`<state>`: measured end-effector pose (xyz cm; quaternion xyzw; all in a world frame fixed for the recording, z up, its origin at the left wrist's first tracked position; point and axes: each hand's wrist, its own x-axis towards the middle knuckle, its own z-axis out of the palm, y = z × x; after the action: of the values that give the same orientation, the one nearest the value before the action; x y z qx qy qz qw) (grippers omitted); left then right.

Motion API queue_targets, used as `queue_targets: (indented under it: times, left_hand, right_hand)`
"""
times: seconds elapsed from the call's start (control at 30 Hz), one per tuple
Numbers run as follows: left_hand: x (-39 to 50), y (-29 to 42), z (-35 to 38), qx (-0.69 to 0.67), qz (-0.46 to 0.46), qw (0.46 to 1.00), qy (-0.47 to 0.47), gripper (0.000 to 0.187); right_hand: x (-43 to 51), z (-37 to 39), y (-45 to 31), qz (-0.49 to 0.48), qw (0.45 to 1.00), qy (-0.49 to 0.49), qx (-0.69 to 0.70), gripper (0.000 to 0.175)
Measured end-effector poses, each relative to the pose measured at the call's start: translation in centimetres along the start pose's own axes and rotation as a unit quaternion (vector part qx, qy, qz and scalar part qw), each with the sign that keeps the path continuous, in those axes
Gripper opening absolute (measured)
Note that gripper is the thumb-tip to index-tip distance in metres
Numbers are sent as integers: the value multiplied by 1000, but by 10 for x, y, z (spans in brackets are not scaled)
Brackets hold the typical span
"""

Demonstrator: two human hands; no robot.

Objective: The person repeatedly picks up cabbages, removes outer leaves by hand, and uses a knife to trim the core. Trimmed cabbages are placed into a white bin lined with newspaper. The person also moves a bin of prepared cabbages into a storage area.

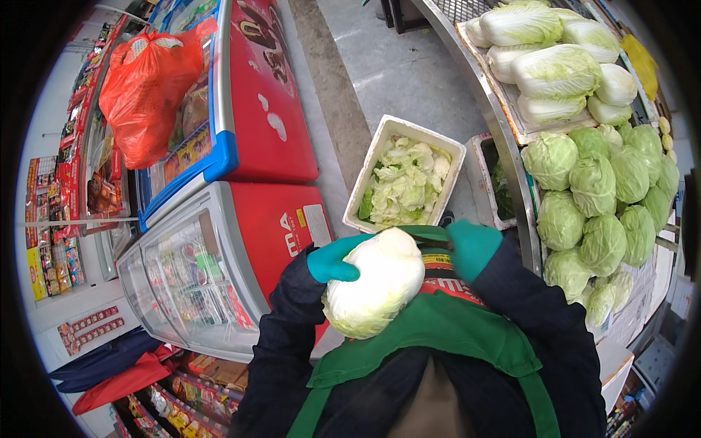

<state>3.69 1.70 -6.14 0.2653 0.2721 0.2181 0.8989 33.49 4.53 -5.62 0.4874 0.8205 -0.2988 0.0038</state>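
Observation:
My left hand (337, 261), in a teal glove, grips a pale napa cabbage (378, 284) from its side, the thumb lying across it. The cabbage is tilted in front of my green apron (427, 334), its white stem end towards the floor box. To the right of the cabbage is my right hand (475, 249), also gloved in teal, with its fingers bent and partly hidden. A dark green strip (430, 234) runs between the cabbage and this hand; whether it is leaf or cloth, and whether the hand holds it, is unclear.
A white foam box (358, 205) of loose leaves (408, 178) stands on the floor ahead. At right, a metal-edged stand (506, 128) bears napa cabbages (556, 71) and round green cabbages (594, 183). Red chest freezers (268, 126) line the left, with a red plastic bag (148, 101) on top.

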Motion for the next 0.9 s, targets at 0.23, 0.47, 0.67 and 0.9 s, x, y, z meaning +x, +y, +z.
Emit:
queue_targets:
  times: [0.23,0.47,0.67,0.9]
  left_hand:
    - [15,15,10,35,-41,999,1,99]
    - [72,11,6,92,-27,995,36,100]
    - [97,-23,5,-190,-66,965,168,77]
    - [43,-32,24,-105,42,976,186,93]
  right_hand:
    - [7,2,38,73,986,-68,137,22]
    - [43,27,34,-57,629,-208,746,55]
    - [43,88,72,-21,401,-308,862,58]
    - [34,139,81,99,301,-295,901,52]
